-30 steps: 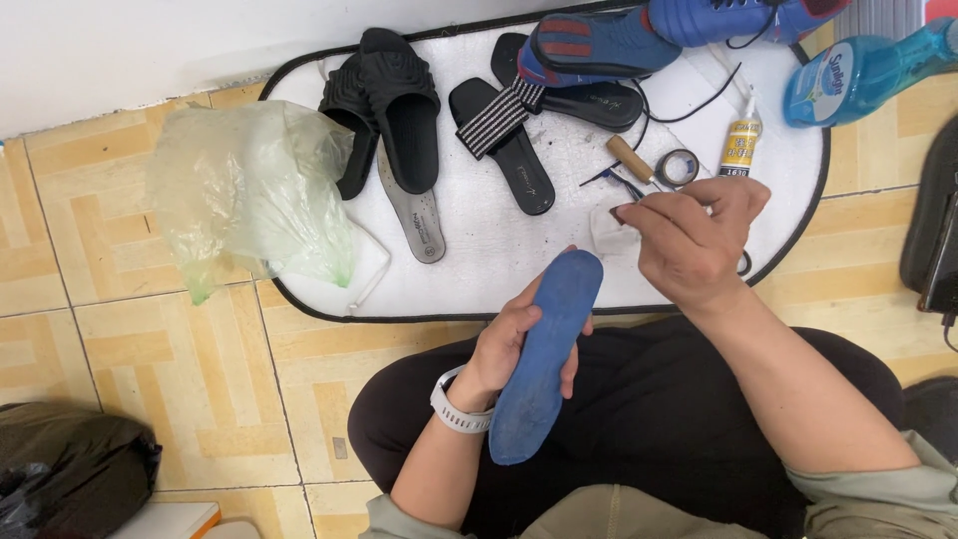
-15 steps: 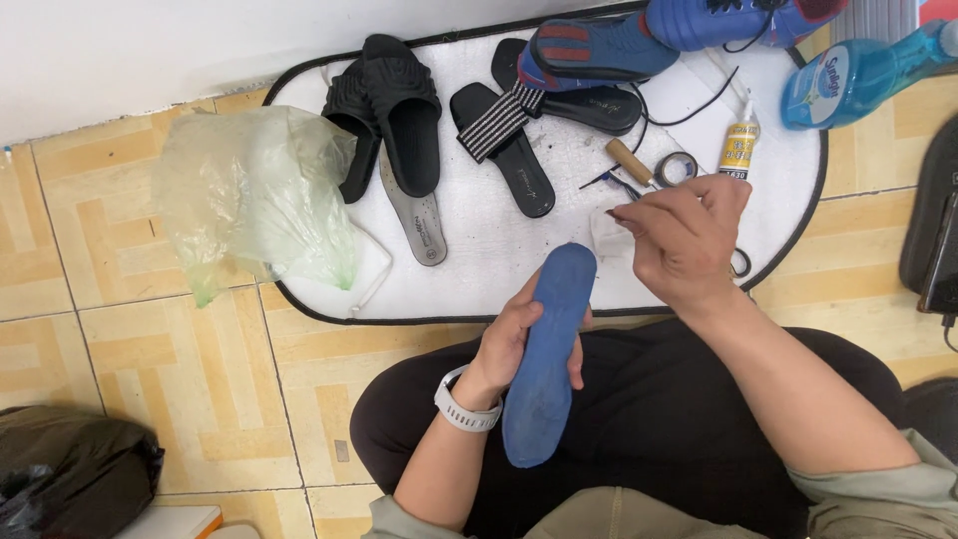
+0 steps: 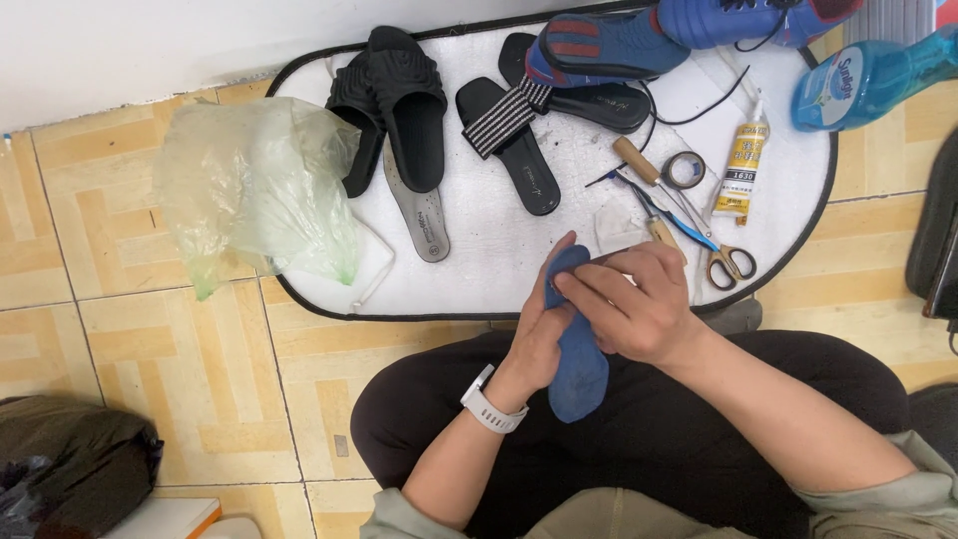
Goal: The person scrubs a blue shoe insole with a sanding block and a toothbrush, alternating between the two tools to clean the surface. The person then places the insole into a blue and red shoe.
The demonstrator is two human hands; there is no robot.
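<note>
So the blue insole (image 3: 577,349) sat over the lap, long axis running away from the body toward the white mat (image 3: 479,269). Left hand (image 3: 539,334) was closed around its left edge, while the right hand (image 3: 634,309) pinched the top end, scissors (image 3: 714,250) just beyond.

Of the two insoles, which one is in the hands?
The blue insole, gripped by the left hand and right hand. The grey insole lies untouched on the white mat.

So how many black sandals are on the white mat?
3 that I can see: a chunky black slide, a striped-strap sandal, and another sandal partly under the blue shoe. More may be hidden.
</note>
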